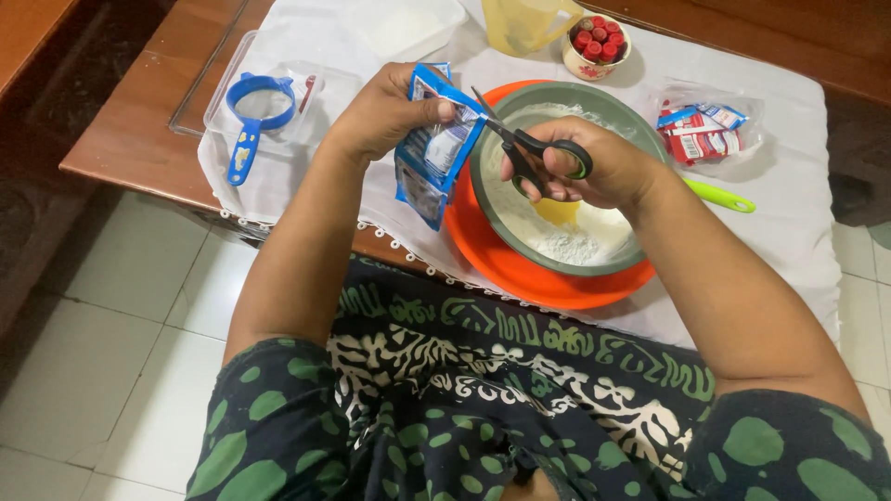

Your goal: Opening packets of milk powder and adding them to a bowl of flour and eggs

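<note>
Left hand point(385, 111): closed on the upper part of a small blue sachet point(434, 148), thumb and fingers pinching it; sachet hangs tilted, just left of the bowl rim, over the counter edge.

Right hand point(594, 167): gripping black-handled scissors point(520, 148), fingers through the loops. Blades point up-left and meet the top corner of the sachet; whether they have entered the foil cannot be told from this angle.

Under the right hand: grey-green bowl point(557, 102) holding white flour with a yellow patch in the middle, seated inside a larger orange bowl point(520, 274). A lime-green handle point(719, 197) sticks out to the right from behind the wrist.

Counter point(139, 130): wooden, draped with a white cloth point(798, 176).

On the cloth, far side:
- blue-rimmed sieve point(255, 107), left, resting in a clear tray point(218, 88)
- white rectangular container point(404, 28)
- yellow plastic jug point(524, 23)
- small cup of red caps point(597, 42), just beside the jug
- clear bag of red, white and blue packets point(703, 130), right of the bowls
</note>
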